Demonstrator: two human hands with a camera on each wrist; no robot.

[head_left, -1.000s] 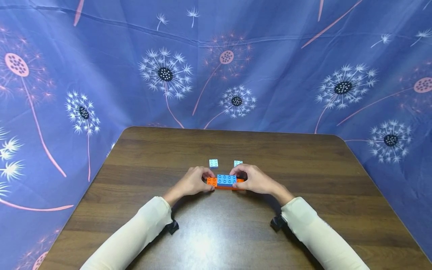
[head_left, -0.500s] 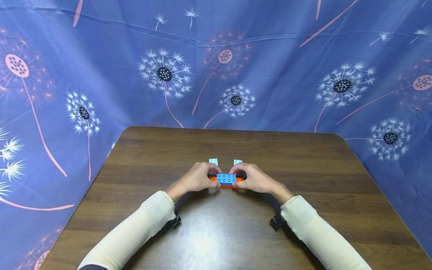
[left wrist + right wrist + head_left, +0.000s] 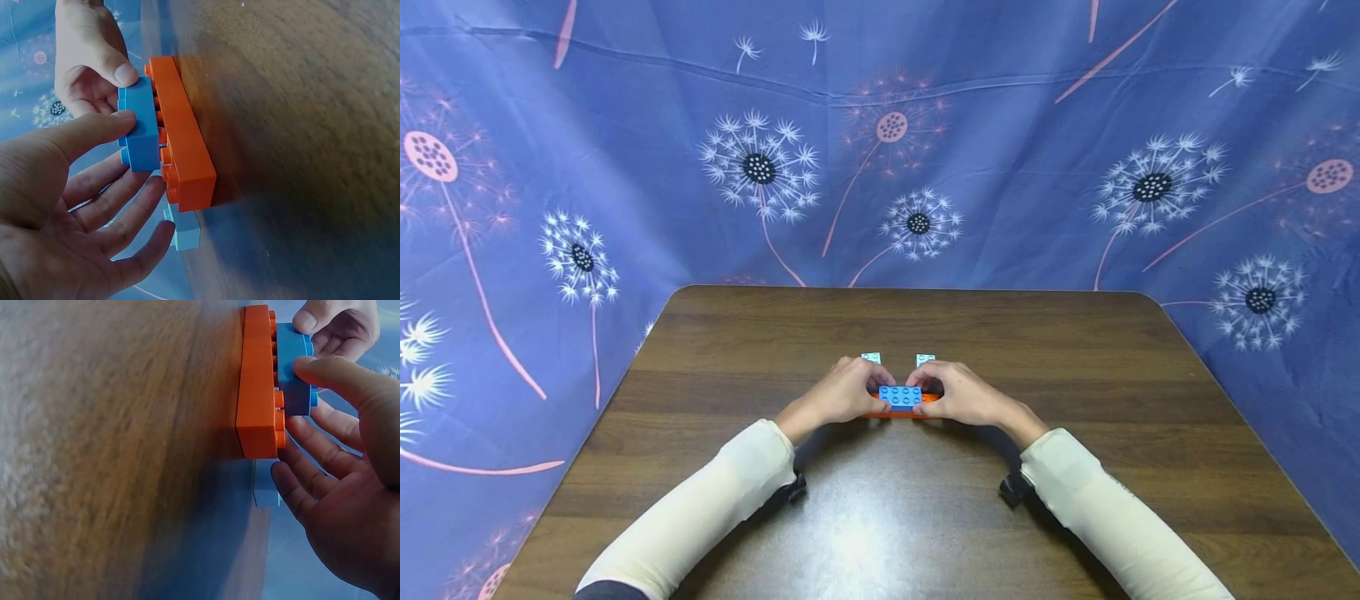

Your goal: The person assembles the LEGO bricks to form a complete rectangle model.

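Both hands pinch a blue building brick (image 3: pixel 900 396) with several studs on top. My left hand (image 3: pixel 841 393) grips its left end, thumb on the near side and fingers behind. The right hand (image 3: pixel 964 397) does the same at the right end. Directly below lies a longer orange row of building brick (image 3: pixel 181 137) on the table, showing a seam in the right wrist view. Orange studs are visible under the blue brick (image 3: pixel 294 369) in both wrist views, so it sits just over them and not fully down.
Two small light-blue bricks stand behind the hands, a left one (image 3: pixel 871 357) and a right one (image 3: pixel 926 358), both partly hidden. The brown wooden table (image 3: pixel 760 333) ends at a blue dandelion-print cloth (image 3: pixel 1000 167).
My left hand has moved from the orange row's left end up and right onto the blue brick. The right hand has stayed on the blue brick.
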